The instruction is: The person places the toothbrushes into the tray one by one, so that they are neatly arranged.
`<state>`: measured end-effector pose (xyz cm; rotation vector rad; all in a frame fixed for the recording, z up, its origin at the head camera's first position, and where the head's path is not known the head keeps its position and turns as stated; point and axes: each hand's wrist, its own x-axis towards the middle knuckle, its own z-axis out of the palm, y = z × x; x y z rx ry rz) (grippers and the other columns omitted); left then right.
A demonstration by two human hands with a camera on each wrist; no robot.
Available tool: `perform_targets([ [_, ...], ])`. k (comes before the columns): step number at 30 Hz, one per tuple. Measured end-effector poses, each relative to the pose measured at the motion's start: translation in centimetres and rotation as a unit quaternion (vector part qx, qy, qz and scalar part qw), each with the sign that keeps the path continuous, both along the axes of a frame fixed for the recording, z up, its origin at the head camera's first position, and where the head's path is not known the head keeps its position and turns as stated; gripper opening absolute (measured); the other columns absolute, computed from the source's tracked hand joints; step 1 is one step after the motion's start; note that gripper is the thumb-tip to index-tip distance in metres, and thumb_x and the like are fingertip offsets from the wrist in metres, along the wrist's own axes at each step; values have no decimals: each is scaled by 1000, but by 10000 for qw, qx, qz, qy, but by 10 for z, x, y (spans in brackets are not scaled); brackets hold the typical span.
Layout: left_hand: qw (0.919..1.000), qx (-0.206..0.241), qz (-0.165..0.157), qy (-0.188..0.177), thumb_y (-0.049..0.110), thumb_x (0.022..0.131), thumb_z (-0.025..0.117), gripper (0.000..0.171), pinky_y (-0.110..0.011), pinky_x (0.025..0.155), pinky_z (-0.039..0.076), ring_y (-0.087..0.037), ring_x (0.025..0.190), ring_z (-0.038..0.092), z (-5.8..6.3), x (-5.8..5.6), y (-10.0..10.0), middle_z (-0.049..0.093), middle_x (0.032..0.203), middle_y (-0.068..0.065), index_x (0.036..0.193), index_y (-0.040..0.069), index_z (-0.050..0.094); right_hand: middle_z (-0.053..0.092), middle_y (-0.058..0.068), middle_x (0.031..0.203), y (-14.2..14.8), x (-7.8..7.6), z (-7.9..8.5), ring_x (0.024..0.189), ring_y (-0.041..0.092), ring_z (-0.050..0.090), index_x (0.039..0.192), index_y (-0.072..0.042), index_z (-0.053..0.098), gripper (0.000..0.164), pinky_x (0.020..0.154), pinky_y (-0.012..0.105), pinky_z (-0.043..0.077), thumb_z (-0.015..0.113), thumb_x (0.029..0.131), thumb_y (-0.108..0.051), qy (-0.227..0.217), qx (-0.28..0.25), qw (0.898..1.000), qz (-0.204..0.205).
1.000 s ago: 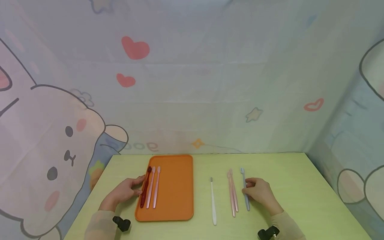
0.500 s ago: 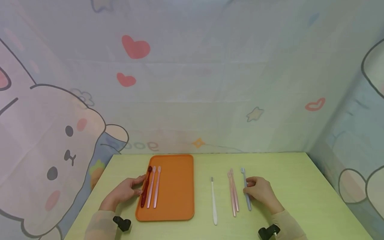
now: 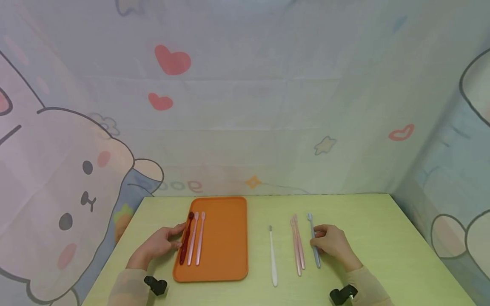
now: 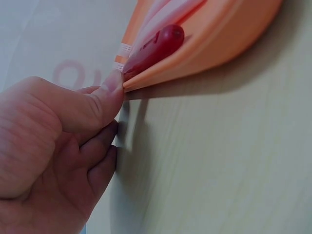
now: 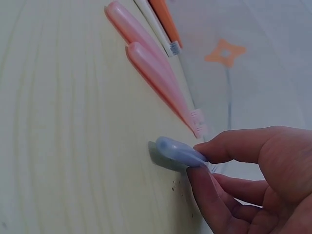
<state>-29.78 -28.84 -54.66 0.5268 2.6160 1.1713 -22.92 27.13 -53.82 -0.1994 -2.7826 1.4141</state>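
Note:
In the head view my right hand (image 3: 332, 245) pinches a blue-grey toothbrush (image 3: 316, 258) on the right of the table. The right wrist view shows thumb and fingertip on either side of its handle (image 5: 173, 150), over a shadow on the wood. My left hand (image 3: 158, 247) grips the left rim of an orange tray (image 3: 226, 242), thumb tip right beside a dark red toothbrush (image 3: 184, 248). That brush lies along the tray's left side, with two pink toothbrushes (image 3: 200, 240) parallel to it.
Between the tray and my right hand lie a white toothbrush (image 3: 273, 263) and two more pink toothbrushes (image 3: 297, 250), which overlap. A cartoon-printed cloth (image 3: 245, 106) hangs behind the pale green-yellow table (image 3: 402, 255).

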Motion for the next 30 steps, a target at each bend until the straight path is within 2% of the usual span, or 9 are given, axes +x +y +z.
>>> perform_targets([
  [14,9999,-17,115,-111,-3,93,74,68,-66,123,24,-51,153,32,1,2,4,44,162,-27,156,-4,49,74,15,106,2,-1,-3,75,19,70,135,12,65,55,64,33,62,80,84,-5,19,-302,9995,-85],
  [20,10000,-38,26,-29,-2,92,76,69,-68,122,26,-54,151,34,4,2,2,44,161,-28,156,-7,49,73,18,111,-4,-3,-1,80,20,71,137,12,64,55,67,35,64,81,88,-5,70,-608,9981,-123],
  [30,9999,-20,87,-122,-3,93,73,68,-67,123,24,-51,152,33,1,2,2,43,163,-26,156,-5,48,71,23,117,-17,-6,1,86,23,72,140,11,63,54,70,36,65,79,90,-4,82,-1163,9932,-75],
])
